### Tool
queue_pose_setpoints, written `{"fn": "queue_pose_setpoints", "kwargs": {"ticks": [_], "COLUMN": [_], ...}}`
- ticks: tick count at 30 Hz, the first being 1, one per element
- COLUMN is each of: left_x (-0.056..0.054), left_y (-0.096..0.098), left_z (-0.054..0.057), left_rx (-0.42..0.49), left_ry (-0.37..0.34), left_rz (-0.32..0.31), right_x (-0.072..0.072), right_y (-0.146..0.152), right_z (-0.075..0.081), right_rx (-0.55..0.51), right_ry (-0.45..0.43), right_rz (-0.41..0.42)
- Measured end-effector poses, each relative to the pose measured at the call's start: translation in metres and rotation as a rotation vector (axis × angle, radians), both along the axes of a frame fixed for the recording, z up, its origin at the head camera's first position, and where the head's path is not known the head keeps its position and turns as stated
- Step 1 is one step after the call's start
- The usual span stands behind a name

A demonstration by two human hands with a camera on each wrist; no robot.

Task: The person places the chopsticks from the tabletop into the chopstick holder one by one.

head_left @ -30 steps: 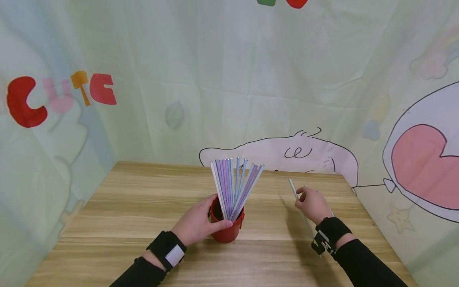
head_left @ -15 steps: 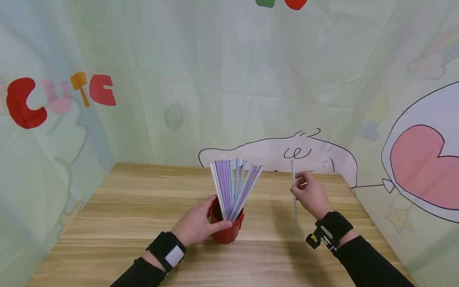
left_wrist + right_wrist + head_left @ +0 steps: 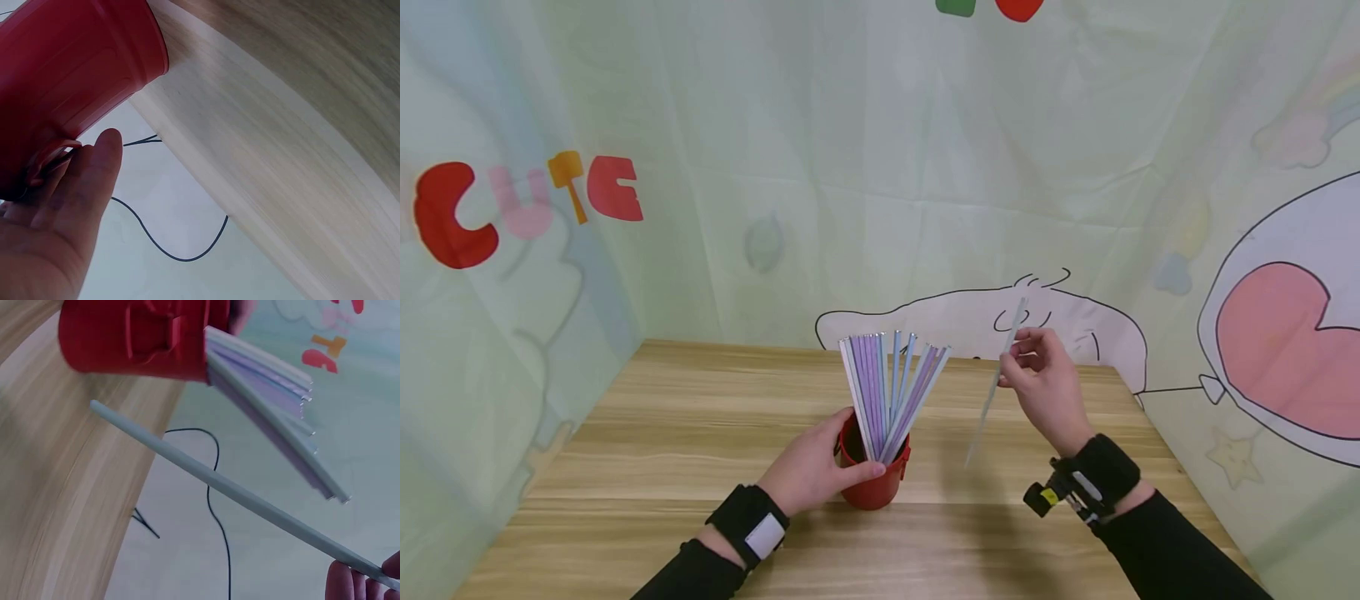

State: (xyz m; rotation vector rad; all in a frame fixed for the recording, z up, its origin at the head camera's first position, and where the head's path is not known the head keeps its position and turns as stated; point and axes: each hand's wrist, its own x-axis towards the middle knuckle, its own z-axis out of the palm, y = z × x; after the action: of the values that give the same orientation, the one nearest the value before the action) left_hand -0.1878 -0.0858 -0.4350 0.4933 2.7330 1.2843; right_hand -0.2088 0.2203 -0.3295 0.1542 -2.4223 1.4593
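Observation:
A small red bucket [image 3: 874, 492] stands upright on the table, filled with purple, blue and whitish straws [image 3: 867, 387] that fan out above its rim. My left hand [image 3: 805, 462] grips the bucket from the left, thumb across its near side; in the left wrist view the fingers lie along the bucket's wall [image 3: 81, 69] beside a side lug. To the right, my right hand [image 3: 1048, 392] pinches a single pale straw [image 3: 983, 421] near its upper part. This straw slants in the air, lower end toward the bucket, as the right wrist view shows too.
The wooden table [image 3: 715, 417] reaches back to a printed fabric backdrop [image 3: 850, 208] that also hangs along both sides. Each wrist wears a black strap; the right one [image 3: 1097, 475] carries a small camera.
My right hand has lifted the pale straw up off the table and toward the left, tilting its lower end toward the bucket. The left hand and bucket have stayed put.

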Motion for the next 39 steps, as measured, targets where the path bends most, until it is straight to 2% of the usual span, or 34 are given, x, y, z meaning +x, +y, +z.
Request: {"fn": "queue_pose_setpoints", "kwargs": {"ticks": [10, 20, 24, 30, 39], "left_x": [0.000, -0.001, -0.001, -0.001, -0.001], "left_y": [0.000, -0.001, -0.001, -0.001, 0.000], "left_z": [0.000, -0.001, -0.001, -0.002, -0.001], "left_rx": [0.001, -0.004, -0.003, -0.005, 0.005], "left_ry": [0.000, 0.020, 0.026, 0.026, 0.017], "left_rz": [0.002, -0.007, -0.009, -0.005, -0.013], "right_x": [0.004, 0.001, 0.000, 0.000, -0.001], "right_y": [-0.020, -0.039, -0.046, -0.056, -0.061], "right_z": [0.012, 0.014, 0.010, 0.002, -0.018], "right_rx": [-0.128, -0.223, -0.246, -0.244, -0.234], "right_ry": [0.089, 0.130, 0.144, 0.114, 0.086], "right_rz": [0.028, 0.077, 0.088, 0.096, 0.098]}}
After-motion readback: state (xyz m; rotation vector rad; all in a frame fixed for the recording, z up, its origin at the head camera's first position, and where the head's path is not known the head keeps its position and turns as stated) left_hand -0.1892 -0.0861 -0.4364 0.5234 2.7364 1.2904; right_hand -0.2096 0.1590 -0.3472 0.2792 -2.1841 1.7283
